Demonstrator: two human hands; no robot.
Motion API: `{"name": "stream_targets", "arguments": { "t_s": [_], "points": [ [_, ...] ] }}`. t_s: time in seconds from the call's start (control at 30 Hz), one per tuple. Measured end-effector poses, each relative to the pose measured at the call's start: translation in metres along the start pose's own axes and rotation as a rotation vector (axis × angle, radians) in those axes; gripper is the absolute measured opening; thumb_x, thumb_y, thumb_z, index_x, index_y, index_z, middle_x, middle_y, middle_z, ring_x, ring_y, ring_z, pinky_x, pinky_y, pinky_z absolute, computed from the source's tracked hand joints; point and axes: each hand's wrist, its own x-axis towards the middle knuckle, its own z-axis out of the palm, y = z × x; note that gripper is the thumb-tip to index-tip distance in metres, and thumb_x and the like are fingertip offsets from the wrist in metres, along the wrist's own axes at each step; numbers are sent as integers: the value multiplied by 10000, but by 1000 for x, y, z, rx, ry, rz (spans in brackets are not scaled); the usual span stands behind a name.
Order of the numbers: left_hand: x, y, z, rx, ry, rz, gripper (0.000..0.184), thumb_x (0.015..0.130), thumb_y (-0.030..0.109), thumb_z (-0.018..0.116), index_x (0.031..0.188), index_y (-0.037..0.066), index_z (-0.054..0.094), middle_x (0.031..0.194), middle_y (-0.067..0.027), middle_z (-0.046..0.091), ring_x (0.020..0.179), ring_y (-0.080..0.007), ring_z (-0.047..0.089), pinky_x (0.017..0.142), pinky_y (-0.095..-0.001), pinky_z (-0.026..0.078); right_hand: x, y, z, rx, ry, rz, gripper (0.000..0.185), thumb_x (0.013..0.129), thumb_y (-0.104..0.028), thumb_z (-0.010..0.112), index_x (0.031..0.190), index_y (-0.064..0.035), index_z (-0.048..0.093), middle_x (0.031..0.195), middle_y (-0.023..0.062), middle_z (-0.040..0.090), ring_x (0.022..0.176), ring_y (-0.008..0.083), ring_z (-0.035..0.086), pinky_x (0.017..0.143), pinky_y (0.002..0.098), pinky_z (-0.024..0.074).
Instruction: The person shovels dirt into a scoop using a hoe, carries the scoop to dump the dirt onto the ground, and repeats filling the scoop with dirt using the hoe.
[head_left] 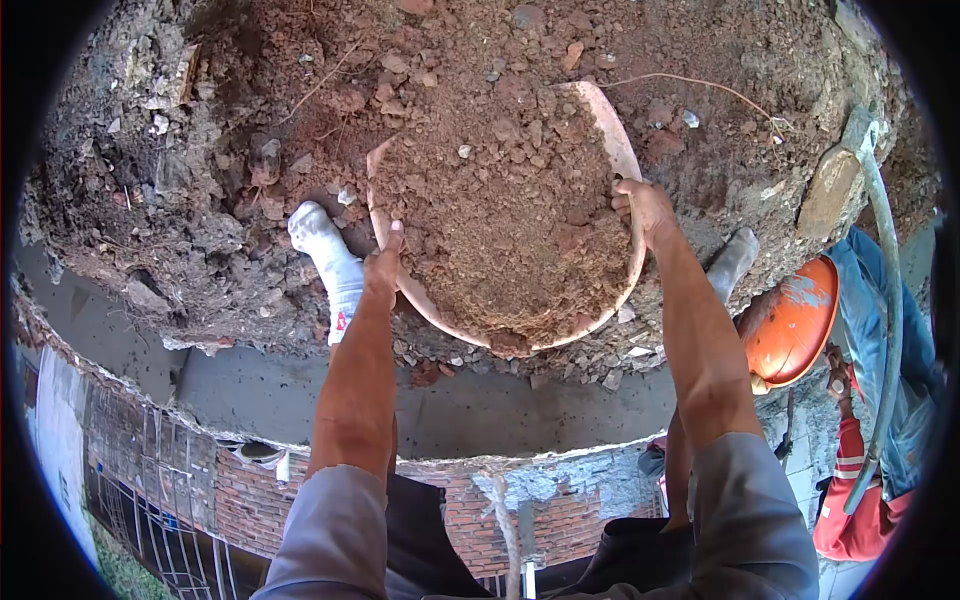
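A shallow pan with a pale, pinkish rim (618,140) is tilted into the ground, full of loose brown soil (505,230). The soil spills over the far rim and merges with the earth there. My left hand (385,262) grips the pan's left edge, its thumb on top and the other fingers mostly hidden. On the opposite edge, my right hand (645,208) has its fingers curled over the rim. My feet in pale, dirty socks, the left sock (330,265) and the right sock (733,262), stand either side of the pan.
Rough earth with stones surrounds the pan. Behind my feet runs a grey concrete ledge (270,395), with a brick wall (465,520) below. At right, another person in an orange hard hat (795,320) and red sleeve is close by. A long-handled tool, seemingly a hoe (885,230), leans there.
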Motion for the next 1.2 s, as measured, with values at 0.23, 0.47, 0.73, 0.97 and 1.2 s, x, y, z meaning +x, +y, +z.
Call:
{"name": "stream_targets", "arguments": {
  "t_s": [0.23,0.47,0.73,0.97,1.2],
  "points": [
    [-66,30,13,-380,-429,25,870,803,626,618,1416,65,361,1330,-133,502,1120,-249,524,960,-399,419,-17,17,17,-116,92,-91,242,772,-293,709,861,-72,671,636,-40,498,517,88,386,476,259,258],
    [-101,21,28,-372,-178,198,701,832,591,613,1231,25,507,1081,-111,580,954,-218,517,834,-365,420,-91,4,22,-334,29,-243,412,804,-377,707,958,5,684,792,40,655,762,148,563,707,326,445],
    [-283,109,-97,-239,-71,413,724,823,708,531,908,-1,648,774,-66,576,691,-179,495,636,-348,423,-299,-109,4,34,-4,-589,456,929,-494,545,745,-78,578,602,-58,409,536,72,358,478,260,302],
    [-548,76,-304,-431,-440,818,695,903,659,430,978,-14,584,781,-44,535,665,-141,503,608,-324,427,-652,-216,-12,-113,171,-894,605,935,-626,411,715,-84,567,532,-33,416,442,82,369,404,250,268],
    [-732,7,-519,-512,-558,1242,708,937,676,289,1040,27,553,683,-6,485,627,-105,474,559,-256,436,-910,-245,34,-15,270,-1173,656,896,-678,438,712,-70,603,513,-15,463,395,92,390,372,247,271]
  ]
}}
